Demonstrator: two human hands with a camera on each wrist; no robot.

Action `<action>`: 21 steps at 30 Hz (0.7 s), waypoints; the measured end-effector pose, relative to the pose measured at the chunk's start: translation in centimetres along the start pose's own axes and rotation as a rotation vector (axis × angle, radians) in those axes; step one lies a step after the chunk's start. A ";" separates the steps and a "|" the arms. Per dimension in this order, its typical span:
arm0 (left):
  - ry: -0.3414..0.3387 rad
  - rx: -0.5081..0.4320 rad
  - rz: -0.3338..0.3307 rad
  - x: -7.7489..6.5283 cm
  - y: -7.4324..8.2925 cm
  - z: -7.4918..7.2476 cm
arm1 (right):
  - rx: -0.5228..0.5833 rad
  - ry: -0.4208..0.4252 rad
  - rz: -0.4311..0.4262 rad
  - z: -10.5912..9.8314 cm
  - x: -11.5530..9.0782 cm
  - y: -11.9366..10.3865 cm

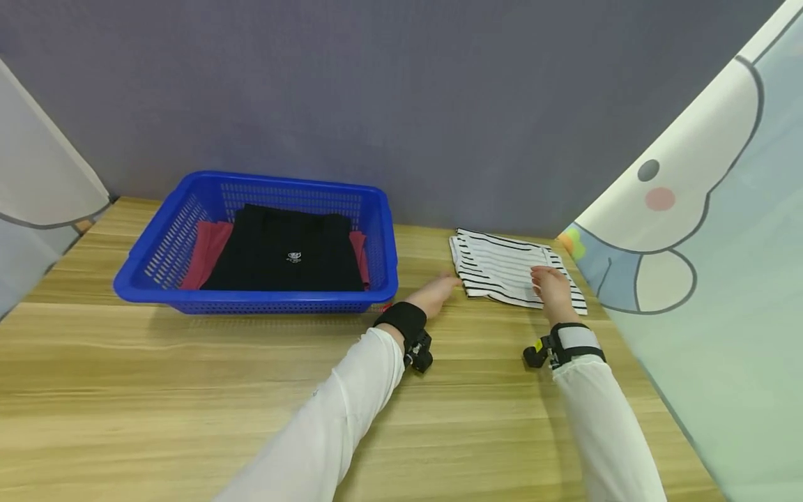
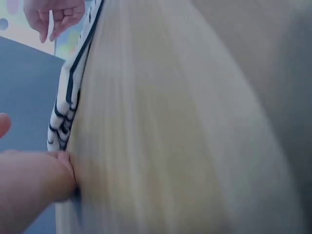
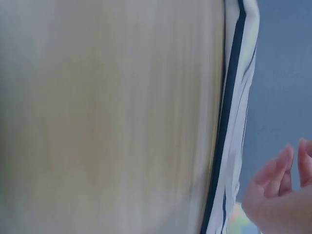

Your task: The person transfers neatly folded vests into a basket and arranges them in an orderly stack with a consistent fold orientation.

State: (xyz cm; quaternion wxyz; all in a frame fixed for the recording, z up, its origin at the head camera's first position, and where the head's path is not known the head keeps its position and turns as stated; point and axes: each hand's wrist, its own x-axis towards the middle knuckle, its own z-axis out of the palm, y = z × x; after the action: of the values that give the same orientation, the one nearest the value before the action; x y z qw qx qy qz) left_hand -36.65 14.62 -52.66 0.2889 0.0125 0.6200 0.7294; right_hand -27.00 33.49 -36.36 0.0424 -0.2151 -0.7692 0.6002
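- Nearest are two white sleeves (image 1: pixel 326 411), reaching forward over a wood-grained table (image 1: pixel 251 390).
- Each wrist wears a black strap (image 1: pixel 401 319) with a small black camera (image 1: pixel 419 354); the strap on the right wrist also has a pale grey panel, and a yellow mark shows beside it, too small to read.
- The left hand (image 1: pixel 436 296) is low over the table, its fingertips at the left edge of the striped cloth; in its wrist view the thumb stands apart from the fingers, so the hand looks spread rather than pinching. Whether the fingertips are under the fabric cannot be told.
- The right hand (image 1: pixel 552 289) is over the right part of the cloth, fingers loosely bent, with a gap between thumb and fingers and nothing held.
- The striped cloth (image 1: pixel 502 268), white with black stripes, lies folded flat on the right of the table, near its far edge; its left edge looks layered.
- To its left, well apart, stands a blue plastic basket (image 1: pixel 257 296) with slotted walls.
- Inside lies a folded black garment (image 1: pixel 282 237) on top of red fabric (image 1: pixel 210 251). The black one bears a small white emblem (image 1: pixel 293 257) with tiny marks beneath, too small to read.
- Behind the table rises a plain grey wall (image 1: pixel 401 111); to the right hangs a pale panel (image 1: pixel 721 293) printed with a cartoon figure.
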 end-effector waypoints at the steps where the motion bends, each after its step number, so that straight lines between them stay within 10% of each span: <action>1: 0.014 0.031 -0.004 -0.6 0.4 0.3 | -0.075 0.013 -0.016 -0.2 0.4 0.2; 5: 0.032 0.056 -0.007 -3.7 2.6 1.2 | -0.333 -0.050 -0.040 -1.2 1.5 0.8; 11: 0.006 0.094 -0.055 -3.0 3.0 1.9 | -0.697 -0.134 0.049 -3.5 2.3 1.2; 18: 0.022 0.032 -0.070 -13.9 9.9 4.1 | -0.902 -0.194 0.061 -4.8 3.0 1.3; 21: 0.012 0.014 -0.071 -14.0 10.2 4.1 | -0.971 -0.278 -0.003 -5.4 3.2 1.4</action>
State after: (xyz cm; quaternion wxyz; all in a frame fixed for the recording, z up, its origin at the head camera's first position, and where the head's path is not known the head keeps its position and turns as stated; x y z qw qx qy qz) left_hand -27.55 11.47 -37.66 0.3107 -0.0117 0.6267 0.7145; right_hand -27.76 39.86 -36.77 -0.1642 -0.1269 -0.9583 0.1962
